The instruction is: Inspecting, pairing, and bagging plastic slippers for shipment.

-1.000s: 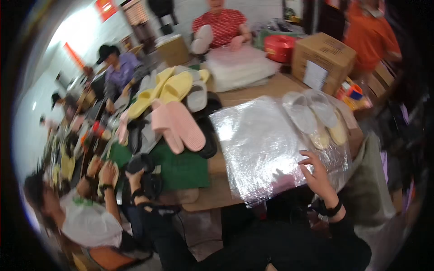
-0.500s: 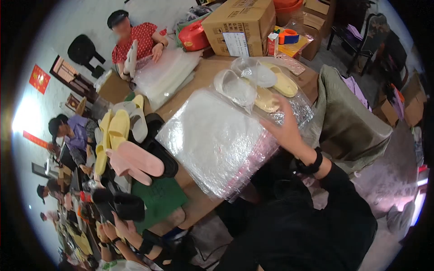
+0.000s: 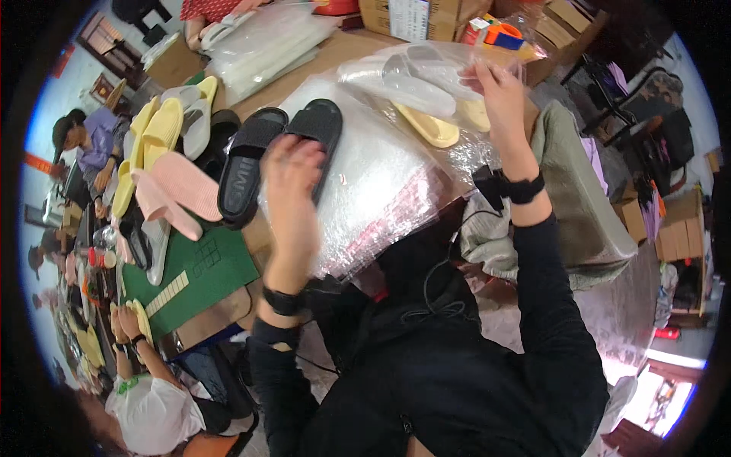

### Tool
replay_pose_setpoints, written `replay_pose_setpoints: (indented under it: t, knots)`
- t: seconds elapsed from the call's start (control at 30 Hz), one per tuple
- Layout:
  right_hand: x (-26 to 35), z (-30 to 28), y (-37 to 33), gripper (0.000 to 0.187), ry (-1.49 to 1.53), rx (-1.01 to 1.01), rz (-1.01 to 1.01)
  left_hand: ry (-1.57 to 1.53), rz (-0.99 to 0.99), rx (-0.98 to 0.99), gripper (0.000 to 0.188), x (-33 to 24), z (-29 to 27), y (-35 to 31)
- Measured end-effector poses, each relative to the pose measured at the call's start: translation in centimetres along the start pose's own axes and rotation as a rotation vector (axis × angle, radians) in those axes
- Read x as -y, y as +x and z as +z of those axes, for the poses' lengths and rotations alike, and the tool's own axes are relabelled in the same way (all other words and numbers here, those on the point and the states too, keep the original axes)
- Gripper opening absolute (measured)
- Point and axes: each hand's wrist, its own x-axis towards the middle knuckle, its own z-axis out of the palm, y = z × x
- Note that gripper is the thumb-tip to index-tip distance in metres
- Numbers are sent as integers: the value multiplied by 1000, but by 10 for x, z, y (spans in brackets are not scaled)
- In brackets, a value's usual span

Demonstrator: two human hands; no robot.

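Observation:
A pair of black slide sandals (image 3: 245, 171) lies over the left side of a stack of clear plastic bags (image 3: 377, 179). My left hand (image 3: 293, 190) is over the pair, its fingers across the right sandal; motion smears them, so their grip does not show. On the far right my right hand (image 3: 499, 99) pinches the edge of a clear plastic bag (image 3: 512, 64), fingers closed. Translucent white slides (image 3: 396, 80) lie under or inside that film; which, I cannot tell. Pale yellow slides (image 3: 428, 126) rest just nearer.
Pink slides (image 3: 186, 186) and yellow slides (image 3: 162, 129) pile on the left beside a green mat (image 3: 217, 266). A cardboard box (image 3: 438, 17) stands at the back. Grey-green cloth (image 3: 571, 206) drapes on the right. Co-workers sit along the left, one in white (image 3: 152, 415).
The black slides have come from the lower left onto the bag stack, with my left hand. My right hand has moved up and now pinches the bag. The view has shifted.

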Motion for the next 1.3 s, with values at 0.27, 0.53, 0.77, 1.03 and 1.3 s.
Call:
replay_pose_setpoints:
  t: [0.27, 0.53, 0.77, 1.03, 1.3]
  knots:
    - [-127, -34, -82, 29, -470, -572, 271, 559, -21, 873, 28, 151, 99, -78]
    - [-132, -43, -96, 13, -894, -321, 361, 680, -218, 788, 44, 203, 86, -86]
    - [-132, -73, -84, 15, -497, -390, 194, 859, -236, 1090, 43, 236, 87, -99]
    - [45, -92, -38, 19, 174, -325, -231, 1197, 159, 1306, 55, 256, 124, -92]
    - [154, -172, -96, 18, 69, -369, -170, 1263, 829, 1361, 39, 295, 143, -107]
